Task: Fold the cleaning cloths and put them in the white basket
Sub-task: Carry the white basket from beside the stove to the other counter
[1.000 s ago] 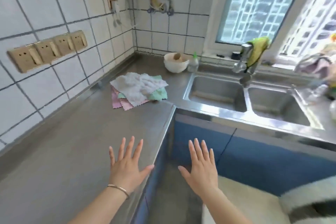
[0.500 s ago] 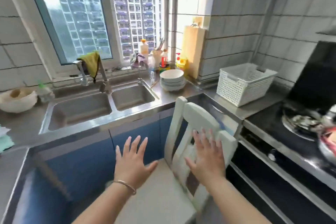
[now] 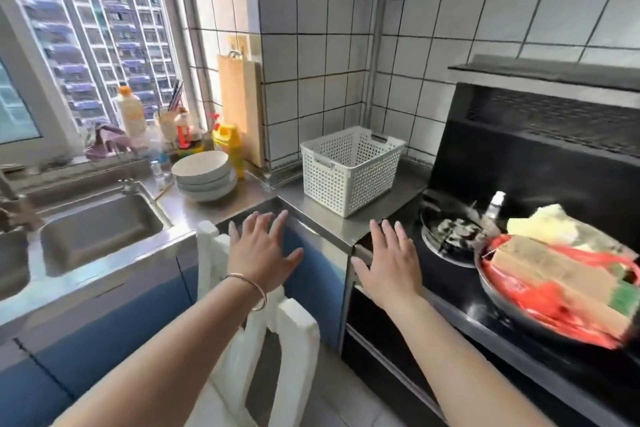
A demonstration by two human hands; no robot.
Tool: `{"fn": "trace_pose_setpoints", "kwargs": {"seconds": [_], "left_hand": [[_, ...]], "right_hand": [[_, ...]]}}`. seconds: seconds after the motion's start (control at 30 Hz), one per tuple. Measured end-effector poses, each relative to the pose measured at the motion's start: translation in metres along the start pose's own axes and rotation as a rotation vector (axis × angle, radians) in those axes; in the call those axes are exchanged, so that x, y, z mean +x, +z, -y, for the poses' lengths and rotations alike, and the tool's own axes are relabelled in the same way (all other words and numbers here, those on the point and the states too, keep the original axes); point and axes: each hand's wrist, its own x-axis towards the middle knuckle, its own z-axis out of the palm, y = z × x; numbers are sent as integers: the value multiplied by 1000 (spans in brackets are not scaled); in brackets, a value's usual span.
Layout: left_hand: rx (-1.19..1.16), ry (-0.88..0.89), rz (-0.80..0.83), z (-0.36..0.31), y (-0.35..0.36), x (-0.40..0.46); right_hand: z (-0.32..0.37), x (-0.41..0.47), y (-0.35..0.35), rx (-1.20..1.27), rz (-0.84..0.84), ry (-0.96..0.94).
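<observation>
The white basket (image 3: 349, 168) stands on the steel counter in the corner, beyond both hands; I cannot see inside it. My left hand (image 3: 261, 251) is held out with fingers spread, holding nothing, above the back of a white chair (image 3: 298, 333). My right hand (image 3: 388, 262) is likewise spread and empty, in front of the counter edge just below the basket. The cleaning cloths are out of view.
A stack of white bowls (image 3: 204, 175) sits left of the basket, next to the sink (image 3: 100, 232). A cutting board (image 3: 240, 104) leans on the wall. At right, a black stove holds a pan (image 3: 448, 232) and a large pan with a red bag (image 3: 557, 284).
The view has swung right, from the cloth pile past the sink to the basket and stove. Both hands stay spread and empty in front of me.
</observation>
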Motion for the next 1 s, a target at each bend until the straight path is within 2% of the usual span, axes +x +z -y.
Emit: {"fn": "trace_pose_setpoints", "kwargs": {"seconds": [0.27, 0.5, 0.67, 0.8, 1.0], "left_hand": [[63, 61, 5, -43, 35, 174], [75, 56, 39, -64, 81, 283], [7, -116, 84, -77, 119, 374], [-205, -374, 106, -91, 147, 444], [-256, -620, -36, -100, 179, 480]], "right_hand": [[-55, 151, 18, 97, 52, 117], [-93, 281, 37, 124, 70, 138], [-124, 399, 64, 276, 127, 118], [-156, 499, 83, 344, 146, 110], [-190, 604, 106, 329, 111, 112]]}}
